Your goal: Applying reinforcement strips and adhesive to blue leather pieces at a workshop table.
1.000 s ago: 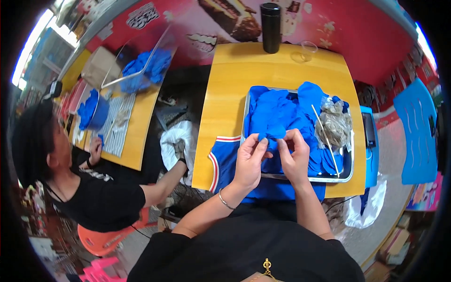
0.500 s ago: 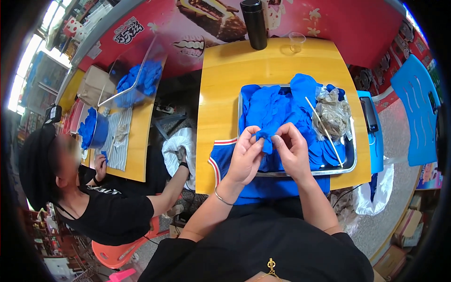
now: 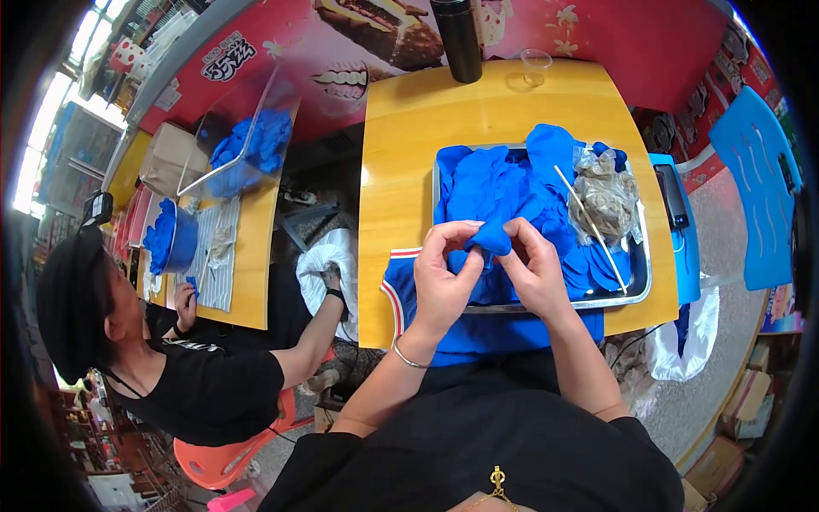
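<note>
— The blue piece (image 3: 492,238) mid-frame has shifted since half a second ago, its rounded end bulging upward.
— And the hands?
— Left hand (image 3: 444,280) and right hand (image 3: 541,275) both curl, thumb and finger pinching it over the metal tray (image 3: 589,303) of blue pieces (image 3: 482,183).
— Beneath?
— A yellow table (image 3: 399,171), centre.
— Beyond?
— Co-worker (image 3: 200,388) left, blue chair (image 3: 744,205) right; black flask (image 3: 458,43), clear cup (image 3: 535,70), pink wall (image 3: 631,34) at top.

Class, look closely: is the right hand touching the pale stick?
Apart: the head view shows blue cloth between the right hand and the pale stick.
</note>
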The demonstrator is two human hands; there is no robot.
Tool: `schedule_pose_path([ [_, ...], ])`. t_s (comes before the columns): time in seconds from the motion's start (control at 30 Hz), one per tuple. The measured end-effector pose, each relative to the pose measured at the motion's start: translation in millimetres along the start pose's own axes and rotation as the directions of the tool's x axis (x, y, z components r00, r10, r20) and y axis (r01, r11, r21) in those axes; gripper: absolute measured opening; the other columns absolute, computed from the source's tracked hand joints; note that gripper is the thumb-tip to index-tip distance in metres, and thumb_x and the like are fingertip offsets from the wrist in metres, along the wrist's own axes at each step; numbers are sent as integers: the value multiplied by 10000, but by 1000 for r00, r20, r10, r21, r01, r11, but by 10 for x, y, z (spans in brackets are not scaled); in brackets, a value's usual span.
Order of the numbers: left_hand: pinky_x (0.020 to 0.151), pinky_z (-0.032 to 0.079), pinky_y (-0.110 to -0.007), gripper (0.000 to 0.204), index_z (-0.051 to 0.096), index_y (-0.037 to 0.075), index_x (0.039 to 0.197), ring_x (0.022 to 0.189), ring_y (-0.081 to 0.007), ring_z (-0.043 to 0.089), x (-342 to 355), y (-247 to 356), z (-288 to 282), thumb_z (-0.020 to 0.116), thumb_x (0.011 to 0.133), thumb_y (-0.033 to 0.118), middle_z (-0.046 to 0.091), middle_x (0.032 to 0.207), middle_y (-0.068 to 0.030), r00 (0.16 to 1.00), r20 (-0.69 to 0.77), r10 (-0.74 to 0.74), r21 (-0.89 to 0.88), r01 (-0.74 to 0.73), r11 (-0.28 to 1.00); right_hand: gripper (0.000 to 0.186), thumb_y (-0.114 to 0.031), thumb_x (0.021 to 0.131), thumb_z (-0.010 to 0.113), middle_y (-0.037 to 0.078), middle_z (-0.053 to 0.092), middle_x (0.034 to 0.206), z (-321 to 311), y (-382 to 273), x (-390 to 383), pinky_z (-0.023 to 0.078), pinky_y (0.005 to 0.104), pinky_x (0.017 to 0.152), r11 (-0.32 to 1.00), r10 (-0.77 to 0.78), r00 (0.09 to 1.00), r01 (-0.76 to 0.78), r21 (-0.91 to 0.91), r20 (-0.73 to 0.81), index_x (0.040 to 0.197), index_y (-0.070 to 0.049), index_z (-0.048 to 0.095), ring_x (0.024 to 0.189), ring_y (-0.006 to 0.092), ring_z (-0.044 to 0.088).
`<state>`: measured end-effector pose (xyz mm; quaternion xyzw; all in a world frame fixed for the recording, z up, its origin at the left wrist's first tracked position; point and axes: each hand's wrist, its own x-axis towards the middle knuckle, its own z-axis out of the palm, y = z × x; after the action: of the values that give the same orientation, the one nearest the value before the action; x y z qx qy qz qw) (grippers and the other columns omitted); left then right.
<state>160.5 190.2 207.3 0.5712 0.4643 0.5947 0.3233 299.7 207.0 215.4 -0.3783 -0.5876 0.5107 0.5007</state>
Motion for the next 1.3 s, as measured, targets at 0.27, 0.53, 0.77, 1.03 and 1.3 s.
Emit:
schedule_pose_path([
  [0.27,669,385,-161,268,432,46,1091,779,-34,478,-17,176,24,548,858,-20,549,919,-20,884,204,-420,-678,437,591,44,-33,842,576,36,554,731,27,-10,-8,415,233,568,992,-50,993,36,-122,-107,868,-5,554,652,88,518],
  [0.53,700,409,-188,309,427,57,1052,808,-65,497,-45,71,17,590,804,-29,522,906,-24,966,98,-237,-413,257,874,77,-20,809,583,68,539,774,-11,-90,45,416,260,582,988,-93,995,96,-124,28,869,4,540,675,148,524],
  [0.77,691,453,-239,304,546,42,1071,775,-120,545,-71,46,19,611,787,-44,549,877,-41,991,-130,-23,-163,2,987,106,-44,797,558,89,502,795,-62,-59,13,405,262,563,969,-60,984,97,-225,166,882,7,518,691,180,513],
  [1.03,666,440,-266,170,603,23,899,776,-220,537,12,161,-61,567,745,-39,526,874,-105,895,38,445,348,-429,833,101,-37,801,555,81,505,815,-14,-10,-40,403,246,564,998,-61,990,60,11,128,881,12,518,696,151,513],
  [1.3,717,361,-207,75,544,11,856,815,-77,429,-143,89,11,481,864,50,433,1008,-45,986,130,-107,-353,147,924,72,-20,810,589,80,528,773,15,-165,-7,418,254,564,981,-125,990,114,-155,-64,836,13,530,676,156,530],
])
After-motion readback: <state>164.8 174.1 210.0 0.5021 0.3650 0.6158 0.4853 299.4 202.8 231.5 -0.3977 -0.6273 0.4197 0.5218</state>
